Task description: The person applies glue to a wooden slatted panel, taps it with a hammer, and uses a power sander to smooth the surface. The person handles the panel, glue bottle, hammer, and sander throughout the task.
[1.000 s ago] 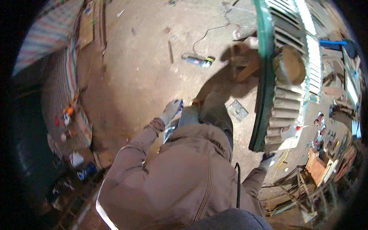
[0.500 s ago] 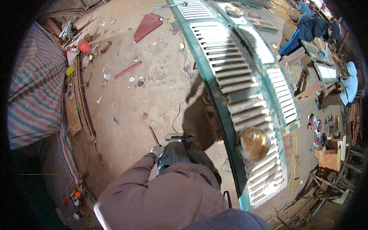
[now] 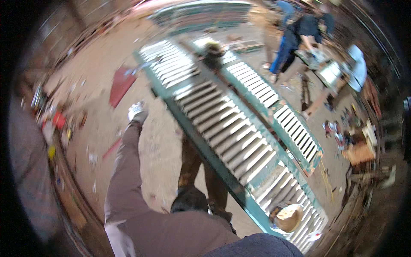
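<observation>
My left hand (image 3: 137,112), in a pale glove, reaches out over the floor at the end of a brown sleeve. It is left of the green shutter and apart from it. Motion blur smears its fingers, and I make out nothing held. The nearest thing is a flat dark-red piece (image 3: 121,88) on the floor. My right hand is out of sight. The long green shutter (image 3: 216,170) with white-lit slats lies raised on supports in front of me. A round container (image 3: 287,219) with brown contents stands on its near end. A thin tool (image 3: 147,64) lies across its far left corner.
A second louvred shutter (image 3: 274,109) lies alongside on the right. More green panels (image 3: 201,17) are stacked at the back. Two people, one in a light-blue top (image 3: 356,68), work at the far right. Wood scraps (image 3: 359,150) lie at right, boards and litter along the left.
My left hand has swung from beside my leg, where a thin stick stuck out by it, to far forward. The stick no longer shows there. The view has turned, with blur.
</observation>
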`<state>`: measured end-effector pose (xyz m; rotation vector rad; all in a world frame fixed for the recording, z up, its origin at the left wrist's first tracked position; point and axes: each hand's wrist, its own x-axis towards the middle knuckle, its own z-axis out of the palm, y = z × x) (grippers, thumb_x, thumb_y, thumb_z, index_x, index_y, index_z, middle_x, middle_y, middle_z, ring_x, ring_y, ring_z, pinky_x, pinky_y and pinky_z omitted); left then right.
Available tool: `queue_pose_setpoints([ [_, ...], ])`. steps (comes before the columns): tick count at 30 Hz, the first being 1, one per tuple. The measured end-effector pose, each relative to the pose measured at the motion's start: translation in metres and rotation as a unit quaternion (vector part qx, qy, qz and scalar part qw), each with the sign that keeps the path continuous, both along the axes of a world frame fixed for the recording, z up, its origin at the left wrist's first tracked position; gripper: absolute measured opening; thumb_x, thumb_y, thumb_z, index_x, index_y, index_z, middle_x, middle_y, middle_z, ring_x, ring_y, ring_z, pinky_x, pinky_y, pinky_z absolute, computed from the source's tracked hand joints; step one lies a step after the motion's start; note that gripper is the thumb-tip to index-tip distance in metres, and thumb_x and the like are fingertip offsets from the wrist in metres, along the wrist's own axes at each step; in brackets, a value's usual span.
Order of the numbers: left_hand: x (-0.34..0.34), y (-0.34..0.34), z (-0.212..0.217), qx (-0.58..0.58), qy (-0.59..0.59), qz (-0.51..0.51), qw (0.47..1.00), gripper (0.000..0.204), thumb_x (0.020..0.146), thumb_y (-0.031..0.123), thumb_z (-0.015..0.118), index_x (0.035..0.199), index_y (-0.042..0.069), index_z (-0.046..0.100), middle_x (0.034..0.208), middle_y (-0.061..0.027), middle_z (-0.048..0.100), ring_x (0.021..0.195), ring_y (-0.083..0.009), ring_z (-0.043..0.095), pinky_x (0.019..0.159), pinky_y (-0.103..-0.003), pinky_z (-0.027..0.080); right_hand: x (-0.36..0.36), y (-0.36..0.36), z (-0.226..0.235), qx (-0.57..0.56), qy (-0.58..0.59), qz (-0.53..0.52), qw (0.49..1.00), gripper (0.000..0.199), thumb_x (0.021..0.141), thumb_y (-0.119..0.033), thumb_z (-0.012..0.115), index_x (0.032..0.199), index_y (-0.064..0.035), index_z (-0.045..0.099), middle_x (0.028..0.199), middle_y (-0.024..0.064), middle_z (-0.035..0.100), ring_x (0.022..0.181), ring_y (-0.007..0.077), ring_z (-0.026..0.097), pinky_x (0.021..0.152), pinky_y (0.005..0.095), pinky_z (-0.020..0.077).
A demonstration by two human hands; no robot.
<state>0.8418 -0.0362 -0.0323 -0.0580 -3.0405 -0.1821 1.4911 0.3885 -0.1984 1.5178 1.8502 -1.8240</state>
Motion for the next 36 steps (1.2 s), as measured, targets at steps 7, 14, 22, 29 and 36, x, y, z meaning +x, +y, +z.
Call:
queue_pose_setpoints([
  [7,-0.21,0.021,0.06,-0.168,0.028,0.024,0.985,0.079,0.084,0.028,0.073,0.154,0.021,0.037,0.147,-0.0092,0.05,0.136,-0.0329,0.049,0.1,-0.051,0.053,-0.03,-0.121,0.001,-0.022,-0.121,-0.184,0.975,0.025,0.106,-0.03,0.055,0.089,-0.0122,0.062,0.072,-0.001,0.052,0.063,0.0138,0.047,0.056,0.0322,0.0417],
  [14,-0.305,0.029,0.046,-0.221,-0.033,-0.008,0.975,0.047,0.09,0.035,0.068,0.133,0.017,0.059,0.137,-0.0106,0.062,0.125,-0.0338,0.063,0.091,-0.056,0.057,-0.073,-0.212,0.016,-0.03,-0.127,-0.261,0.956,0.025,0.106,-0.027,0.056,0.088,-0.0098,0.062,0.071,-0.0005,0.052,0.063,0.0135,0.046,0.056,0.0327,0.0411],
  [22,-0.233,-0.01,0.021,0.157,-0.089,-0.097,0.979,0.037,0.092,0.041,0.065,0.102,0.005,0.069,0.076,-0.0117,0.069,0.074,-0.0281,0.071,0.067,-0.043,0.054,-0.028,-0.236,0.033,-0.004,-0.108,-0.323,0.94,0.026,0.106,-0.024,0.056,0.088,-0.0069,0.062,0.07,0.0,0.052,0.063,0.0132,0.046,0.055,0.0332,0.0405],
  [29,0.124,0.079,0.09,0.54,-0.108,-0.141,0.823,0.023,0.1,0.027,0.068,0.092,0.005,0.066,0.075,0.0065,0.054,0.063,-0.0059,0.048,0.052,-0.027,0.041,0.107,-0.278,0.029,0.006,-0.093,-0.383,0.919,0.026,0.106,-0.022,0.056,0.087,-0.0044,0.061,0.069,0.0005,0.051,0.063,0.013,0.045,0.055,0.0336,0.0399],
  [36,0.494,0.184,0.147,0.448,-0.173,-0.538,0.693,0.012,0.092,0.012,0.073,0.092,0.002,0.067,0.071,-0.0021,0.06,0.065,-0.0074,0.055,0.059,-0.029,0.048,0.352,-0.385,0.016,0.096,-0.051,-0.418,0.902,0.027,0.107,-0.019,0.056,0.087,-0.0019,0.061,0.069,0.001,0.051,0.062,0.0128,0.045,0.054,0.0341,0.0394],
])
